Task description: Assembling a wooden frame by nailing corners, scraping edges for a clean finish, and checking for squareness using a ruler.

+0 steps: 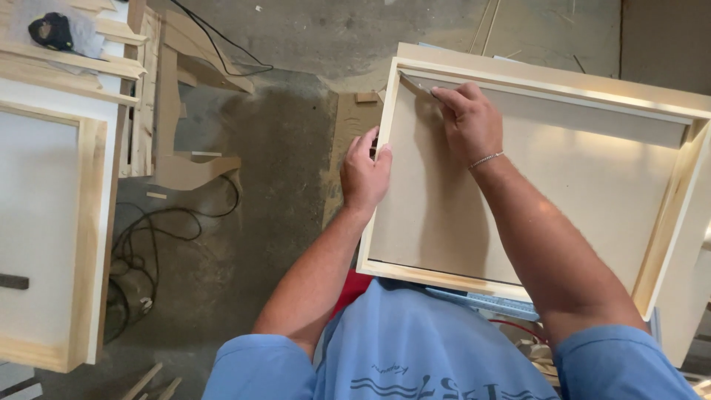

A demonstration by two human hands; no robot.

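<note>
Workshop — wooden frames (52,222), offcuts (194,169)

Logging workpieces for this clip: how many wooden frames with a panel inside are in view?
2. One wooden frame lies under both hands, the left hand on its left edge, the right hand near its top corner. The second frame lies at far left, partly cut off.

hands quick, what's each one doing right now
Left hand: closed on the left side of the wooden frame.
Right hand: closed on a thin tool at the frame's inner corner; cannot tell what kind.
</note>
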